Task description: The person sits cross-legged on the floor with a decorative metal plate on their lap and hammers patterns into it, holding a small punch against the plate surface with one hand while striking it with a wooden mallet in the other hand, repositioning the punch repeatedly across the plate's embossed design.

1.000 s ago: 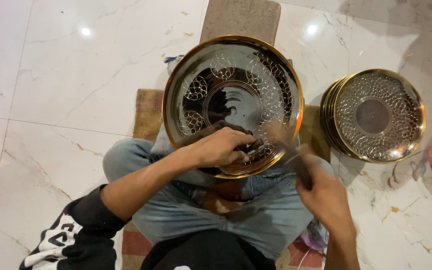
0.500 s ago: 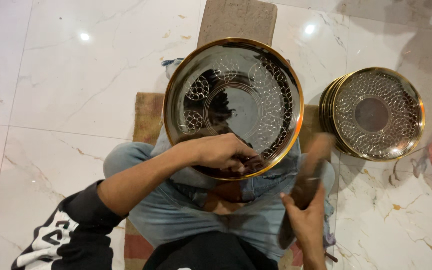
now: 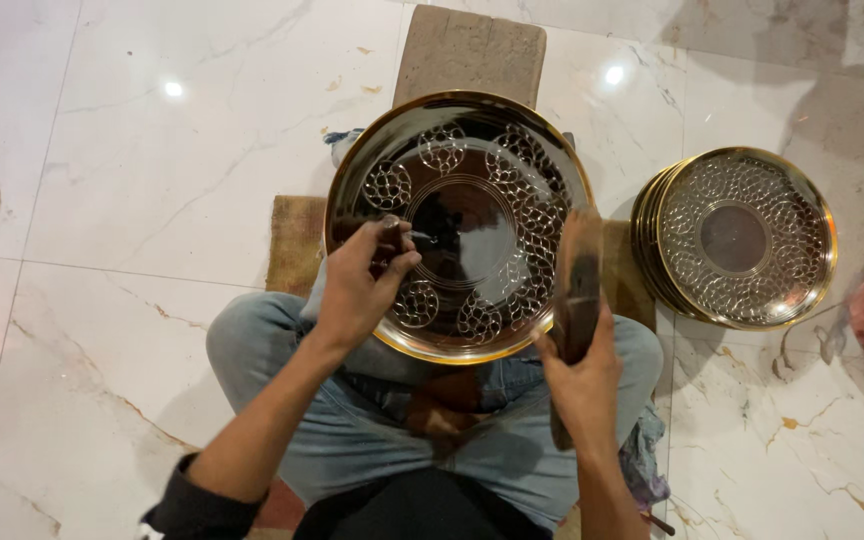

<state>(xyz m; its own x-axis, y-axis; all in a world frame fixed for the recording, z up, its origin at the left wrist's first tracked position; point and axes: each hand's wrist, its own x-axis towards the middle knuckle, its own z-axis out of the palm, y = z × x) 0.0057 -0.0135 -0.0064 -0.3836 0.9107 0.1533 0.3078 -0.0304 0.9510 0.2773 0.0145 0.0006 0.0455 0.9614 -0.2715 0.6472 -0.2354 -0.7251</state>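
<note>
Seated on a marble floor (image 3: 132, 200), we press a small tool (image 3: 392, 237) to a round engraved brass tray (image 3: 472, 130) with our left hand (image 3: 357, 290); our right hand (image 3: 582, 375) grips a wooden mallet (image 3: 580, 270). Finished trays (image 3: 737, 235) stack nearby.

Left hand (image 3: 360, 290) shifted from plate's (image 3: 472, 150) lower right to left side; right hand (image 3: 580, 385) raised mallet (image 3: 577, 285) upright beside rim.
</note>
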